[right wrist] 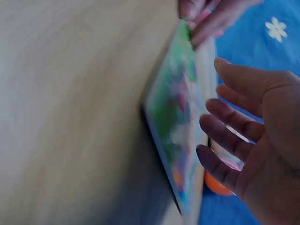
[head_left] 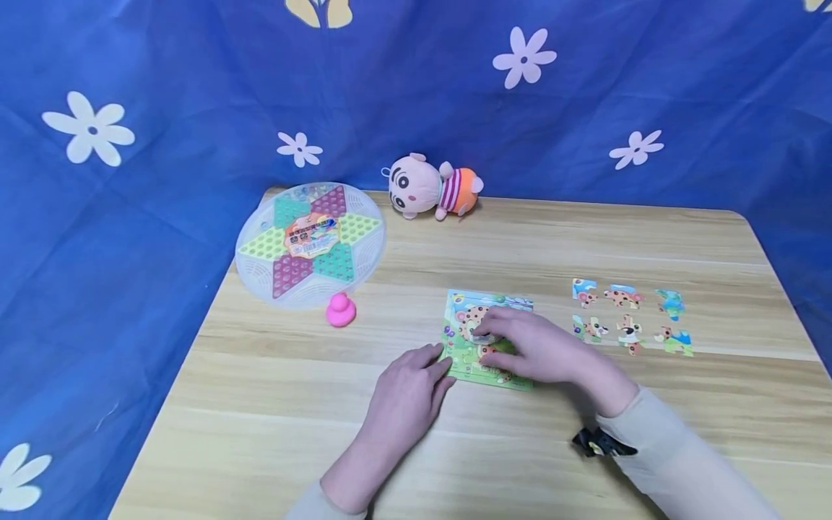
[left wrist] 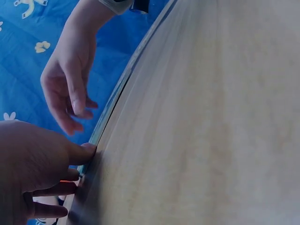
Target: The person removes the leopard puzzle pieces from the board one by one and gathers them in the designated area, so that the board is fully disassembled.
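Note:
A green and blue jigsaw puzzle board (head_left: 457, 368) with a spotted cartoon animal lies flat on the table. My left hand (head_left: 406, 386) touches its left edge near the front corner, its fingers fairly straight. In the left wrist view the left thumb (left wrist: 84, 152) rests at the board's edge. My right hand (head_left: 536, 347) is over the right half of the board and hides part of the picture. The right wrist view shows the right hand (right wrist: 262, 122) with loosely bent, spread fingers, apart from the board and with nothing visible between them.
Several loose puzzle pieces (head_left: 628, 332) lie in two rows right of the board. A pink rubber duck (head_left: 341, 312) and a round Chinese checkers board (head_left: 256, 273) are at left. A plush doll (head_left: 416, 184) lies at the table's back edge, before a blue flowered cloth (head_left: 416, 87).

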Available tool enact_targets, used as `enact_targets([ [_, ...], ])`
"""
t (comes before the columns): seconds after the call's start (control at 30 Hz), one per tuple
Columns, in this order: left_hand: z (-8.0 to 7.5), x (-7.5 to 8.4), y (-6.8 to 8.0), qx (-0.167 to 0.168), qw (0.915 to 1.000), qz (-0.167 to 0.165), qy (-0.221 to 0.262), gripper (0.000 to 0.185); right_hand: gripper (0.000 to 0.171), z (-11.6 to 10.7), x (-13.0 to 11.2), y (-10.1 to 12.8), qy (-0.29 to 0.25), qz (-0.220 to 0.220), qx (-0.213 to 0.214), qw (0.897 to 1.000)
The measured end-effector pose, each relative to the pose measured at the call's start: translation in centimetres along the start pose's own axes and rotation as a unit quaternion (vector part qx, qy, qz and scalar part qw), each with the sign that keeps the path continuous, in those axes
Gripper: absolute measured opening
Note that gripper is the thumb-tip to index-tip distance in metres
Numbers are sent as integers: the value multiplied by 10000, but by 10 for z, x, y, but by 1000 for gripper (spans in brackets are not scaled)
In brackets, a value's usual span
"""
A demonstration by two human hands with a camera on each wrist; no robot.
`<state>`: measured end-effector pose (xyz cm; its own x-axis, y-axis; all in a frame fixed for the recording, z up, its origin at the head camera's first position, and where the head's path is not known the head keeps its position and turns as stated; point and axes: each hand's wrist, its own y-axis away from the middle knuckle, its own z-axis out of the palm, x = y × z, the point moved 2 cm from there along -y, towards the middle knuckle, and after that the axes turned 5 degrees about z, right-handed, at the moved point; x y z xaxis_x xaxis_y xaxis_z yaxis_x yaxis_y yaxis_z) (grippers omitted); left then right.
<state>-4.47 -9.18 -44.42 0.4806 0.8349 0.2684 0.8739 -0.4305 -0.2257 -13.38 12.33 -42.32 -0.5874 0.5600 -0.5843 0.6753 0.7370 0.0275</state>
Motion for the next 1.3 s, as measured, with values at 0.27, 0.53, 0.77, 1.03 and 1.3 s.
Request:
enact_targets([
  [0.27, 0, -4, -2, 37, 10000, 56, -29, 30, 47, 21, -6, -20, 200, 140, 39, 9997],
  [0.53, 2, -5, -3, 93, 9999, 91, 17, 30, 52, 26, -6, -24, 120, 480, 91, 9987],
  [0.77, 5, -5, -1, 9, 10000, 35, 17, 31, 51, 29, -3, -24, 103, 440, 146, 9989],
  [1.03, 5, -5, 0, 57, 10000, -34, 58, 31, 52, 32, -4, -23, 164, 415, 278, 9986],
  [1.3, 7, -6, 0, 10, 9998, -171, 58, 31, 56, 34, -7, -25, -33, 551, 343, 9979],
])
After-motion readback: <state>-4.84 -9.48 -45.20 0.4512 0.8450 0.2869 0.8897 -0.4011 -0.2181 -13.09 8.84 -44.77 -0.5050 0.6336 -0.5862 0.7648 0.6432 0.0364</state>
